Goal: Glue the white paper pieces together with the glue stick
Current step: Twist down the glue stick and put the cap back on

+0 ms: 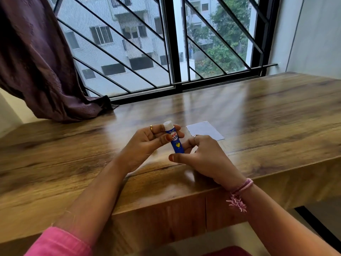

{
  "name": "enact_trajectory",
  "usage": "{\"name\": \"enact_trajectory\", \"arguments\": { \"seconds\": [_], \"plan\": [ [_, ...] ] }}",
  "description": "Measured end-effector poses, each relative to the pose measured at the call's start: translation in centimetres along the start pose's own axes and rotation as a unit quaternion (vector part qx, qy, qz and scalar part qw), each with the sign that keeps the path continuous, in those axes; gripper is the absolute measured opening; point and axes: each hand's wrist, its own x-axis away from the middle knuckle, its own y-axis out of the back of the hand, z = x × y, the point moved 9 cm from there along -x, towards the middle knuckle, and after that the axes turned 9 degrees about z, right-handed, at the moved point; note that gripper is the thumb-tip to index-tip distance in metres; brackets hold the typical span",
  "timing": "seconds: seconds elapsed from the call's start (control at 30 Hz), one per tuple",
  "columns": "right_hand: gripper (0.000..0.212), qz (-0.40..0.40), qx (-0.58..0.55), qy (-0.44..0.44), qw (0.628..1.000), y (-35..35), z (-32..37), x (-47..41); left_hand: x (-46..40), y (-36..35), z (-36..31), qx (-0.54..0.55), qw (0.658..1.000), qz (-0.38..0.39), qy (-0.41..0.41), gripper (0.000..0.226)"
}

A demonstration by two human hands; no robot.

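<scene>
A blue glue stick [175, 141] with a white top is held upright above the wooden table [267, 117]. My left hand [147, 143] grips its upper body between thumb and fingers. My right hand [201, 154] holds the stick's bottom end with its fingertips. A white paper piece [204, 131] lies flat on the table just behind my right hand, its near corner hidden by my fingers. I cannot see a second paper piece.
A window with black diagonal bars [166, 52] runs along the table's far edge. A purple curtain [42, 71] hangs at the left, its end resting on the table's back left corner. The table's front edge [166, 200] passes under my forearms.
</scene>
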Motion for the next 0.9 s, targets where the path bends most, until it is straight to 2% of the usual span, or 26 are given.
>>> {"name": "enact_trajectory", "arguments": {
  "seconds": [0.13,0.2,0.4,0.5,0.73,0.83,0.9],
  "plan": [
    [0.03,-0.026,0.03,-0.013,0.999,0.3,0.0,0.1,-0.1,-0.1,-0.2,0.001,1.0,0.001,-0.005,0.03],
    [0.03,-0.01,0.031,0.0,0.999,0.0,0.4,0.2,-0.1,-0.1,-0.2,0.013,1.0,-0.001,-0.005,0.029],
    [0.015,0.058,-0.074,-0.003,0.996,-0.7,0.3,0.2,0.1,0.3,0.1,0.012,1.0,-0.001,0.002,0.029],
    [0.017,0.055,-0.104,0.003,0.993,-0.8,0.1,0.1,0.1,0.2,0.2,-0.011,1.0,0.0,0.007,0.031],
    [0.033,-0.054,0.046,-0.005,0.997,0.5,-0.1,0.2,-0.1,0.0,0.0,-0.019,1.0,-0.006,-0.002,0.031],
    [0.038,-0.027,0.053,-0.005,0.998,0.1,0.0,0.0,-0.1,-0.1,-0.1,-0.008,1.0,-0.007,-0.002,0.033],
    [0.035,0.021,0.001,-0.01,1.0,-0.3,0.0,-0.1,0.1,0.1,-0.1,-0.003,1.0,-0.011,-0.001,0.032]
  ]
}}
